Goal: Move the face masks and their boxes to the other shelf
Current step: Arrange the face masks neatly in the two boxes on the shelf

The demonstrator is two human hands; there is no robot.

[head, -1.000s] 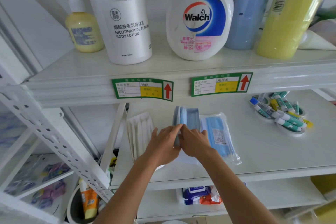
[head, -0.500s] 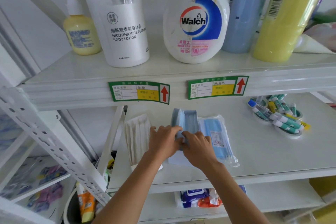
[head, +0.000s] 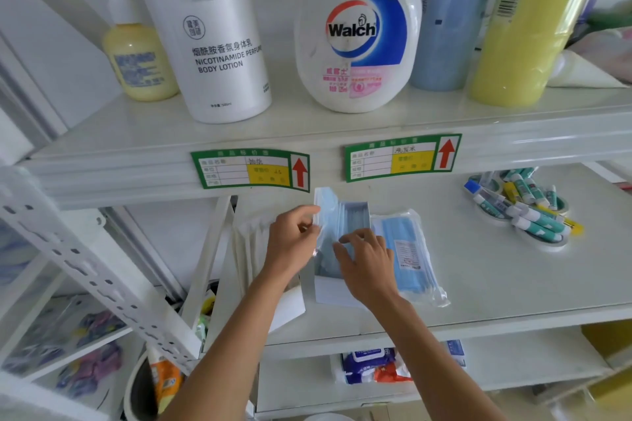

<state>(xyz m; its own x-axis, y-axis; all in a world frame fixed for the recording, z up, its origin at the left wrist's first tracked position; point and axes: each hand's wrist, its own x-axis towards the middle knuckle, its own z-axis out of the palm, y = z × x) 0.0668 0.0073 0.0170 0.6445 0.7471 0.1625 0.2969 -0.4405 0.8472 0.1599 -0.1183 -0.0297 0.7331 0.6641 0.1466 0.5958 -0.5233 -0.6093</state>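
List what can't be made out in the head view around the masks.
- Mask box: the hands cover its near part, so its contents can't be counted.
- White packs: left hand hides part; contents unclear.
- Shelf labels: handwriting too small.
- Yellow bottle: top cut by frame edge.
- Lower shelf items: the shelf edge hides them.

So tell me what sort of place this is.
Probably a small shop or stockroom: white metal shelves carry green price tags on the front edge, with toiletry bottles above, packed face masks and a pile of glue sticks below.
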